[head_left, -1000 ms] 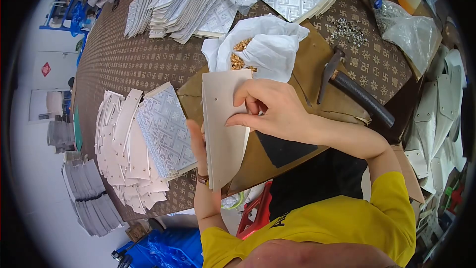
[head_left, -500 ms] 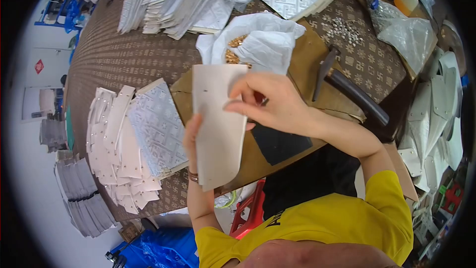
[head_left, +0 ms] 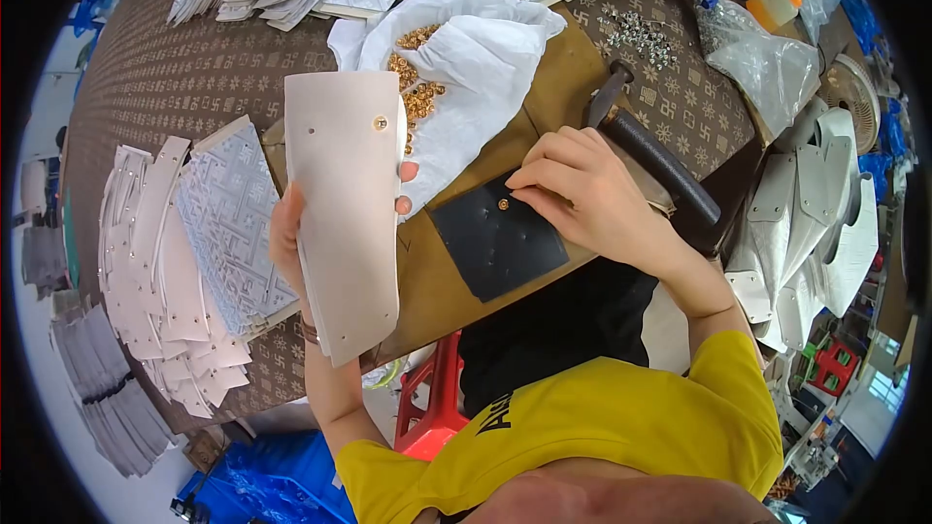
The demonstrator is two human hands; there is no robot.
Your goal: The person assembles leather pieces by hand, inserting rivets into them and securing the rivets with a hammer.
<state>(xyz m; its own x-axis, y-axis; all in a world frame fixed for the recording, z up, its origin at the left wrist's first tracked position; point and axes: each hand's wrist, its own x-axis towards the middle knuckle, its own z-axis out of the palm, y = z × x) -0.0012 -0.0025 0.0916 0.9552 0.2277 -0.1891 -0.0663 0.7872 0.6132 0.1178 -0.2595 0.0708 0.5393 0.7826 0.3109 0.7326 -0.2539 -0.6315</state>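
Observation:
My left hand (head_left: 289, 233) is closed around the left side of a pale beige leather-like panel (head_left: 345, 194), its fingertips showing at the right edge. The panel is held upright and has a small hole near its top left and a round gold fitting (head_left: 381, 123) near its top right. My right hand (head_left: 582, 189) is closed in a pinch over a black pad (head_left: 500, 247). A small gold snap part (head_left: 503, 205) sits on the pad right beside those fingertips. Whatever lies between the fingertips is hidden.
Loose gold snap parts (head_left: 419, 97) lie in a white cloth-like bag (head_left: 476, 78). A hammer (head_left: 665, 160) rests to the right, with silver bits (head_left: 641, 39) behind it. Beige panels (head_left: 160, 272) and a patterned sheet (head_left: 233, 233) lie at left; white pieces (head_left: 806, 223) hang at right.
My right hand has moved from the panel down to the black pad. The panel has shifted left with my left hand, and a gold fitting now shows near its top right.

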